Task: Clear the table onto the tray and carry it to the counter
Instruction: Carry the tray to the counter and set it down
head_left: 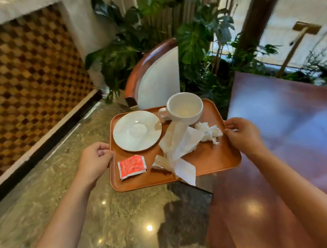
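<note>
Tray point(215, 158), loaded and lifted, held out over the marble floor point(44, 202) with its right part above the table point(304, 126) edge. The left hand point(95, 159) clamps the left rim, fingers curled over the edge and thumb on top; the right hand point(243, 134) clamps the right rim likewise. Between the two sets of fingers lie all the visible items. Nearest the left fingers: a round, glazed white saucer point(137, 130), with a flat red sachet point(131, 166) on the near side. Toward the right fingers: a crumpled paper napkin point(179, 146), its tail hanging over the near rim, and a balled tissue point(209, 131) just beside the right thumb. Beyond these, at the far rim, stands an upright white cup point(184, 108), apparently empty save for a pale residue.

The tray is smooth, orange-brown, rectangular with rounded corners and a shallow raised lip. The visible part of the table is bare, glossy dark wood. Judged progress: clearing appears complete and carrying is under way; delivery to the counter remains, and no counter can be identified in view. A chair point(152, 79) and plants point(188, 37) stand beyond the tray.
</note>
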